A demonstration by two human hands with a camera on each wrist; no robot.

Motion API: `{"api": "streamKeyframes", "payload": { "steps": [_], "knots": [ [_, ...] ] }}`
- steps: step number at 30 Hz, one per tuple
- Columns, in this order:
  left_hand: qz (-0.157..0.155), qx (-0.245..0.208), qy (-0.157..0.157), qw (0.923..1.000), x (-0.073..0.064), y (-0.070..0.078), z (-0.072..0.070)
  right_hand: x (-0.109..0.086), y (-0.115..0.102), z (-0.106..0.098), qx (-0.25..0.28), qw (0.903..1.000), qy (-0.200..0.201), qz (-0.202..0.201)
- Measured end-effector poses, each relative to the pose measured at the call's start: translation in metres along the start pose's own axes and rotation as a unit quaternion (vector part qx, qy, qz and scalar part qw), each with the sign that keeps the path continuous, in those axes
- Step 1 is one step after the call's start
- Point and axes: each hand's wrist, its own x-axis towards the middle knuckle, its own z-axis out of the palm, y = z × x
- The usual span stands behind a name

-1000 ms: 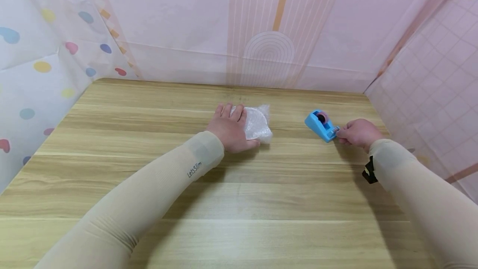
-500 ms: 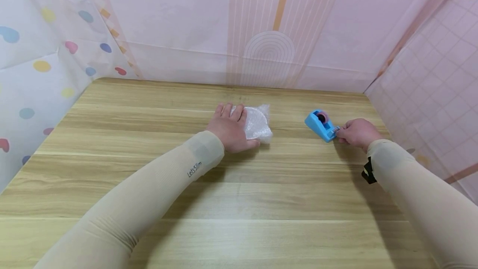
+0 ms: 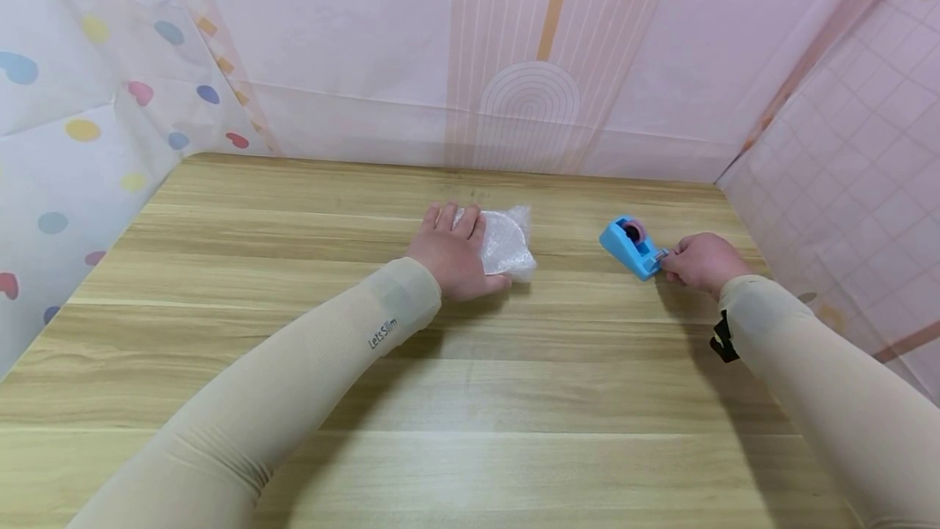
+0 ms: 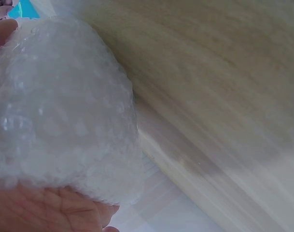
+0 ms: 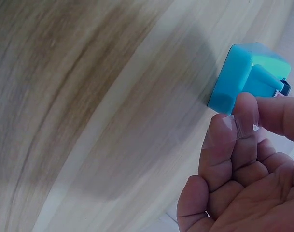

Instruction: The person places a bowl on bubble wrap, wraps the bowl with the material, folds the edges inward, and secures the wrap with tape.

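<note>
My left hand (image 3: 454, 255) rests on the left side of a flat packet in bubble wrap (image 3: 507, 247), fingers straight and thumb along its near edge. In the left wrist view the bubble wrap (image 4: 64, 106) shows up close, with part of my hand (image 4: 45, 210) below it. My right hand (image 3: 705, 260) is at the cutter end of a blue tape dispenser (image 3: 627, 247). Between thumb and finger it pinches a short piece of clear tape (image 5: 221, 133), which lies across the fingertips in the right wrist view. A pinkish roll (image 3: 635, 229) sits in the dispenser.
Both things stand toward the back of a wood-grain table (image 3: 470, 398). A pale patterned curtain (image 3: 352, 47) hangs behind it, with more printed sheets at the left and right. A black strap piece (image 3: 724, 340) hangs from the right wrist.
The right wrist has shifted very slightly, while its fingers stay at the dispenser. The left hand and the bubble-wrapped packet have not moved.
</note>
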Motion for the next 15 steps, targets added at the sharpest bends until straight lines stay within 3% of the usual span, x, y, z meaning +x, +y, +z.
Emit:
{"api": "streamKeyframes", "payload": {
  "steps": [15],
  "knots": [
    [-0.002, -0.006, -0.002, 1.0, -0.0002, -0.0001, -0.0001, -0.0028, -0.0019, -0.0004, -0.002, 1.0, 0.003, -0.006]
  ]
}}
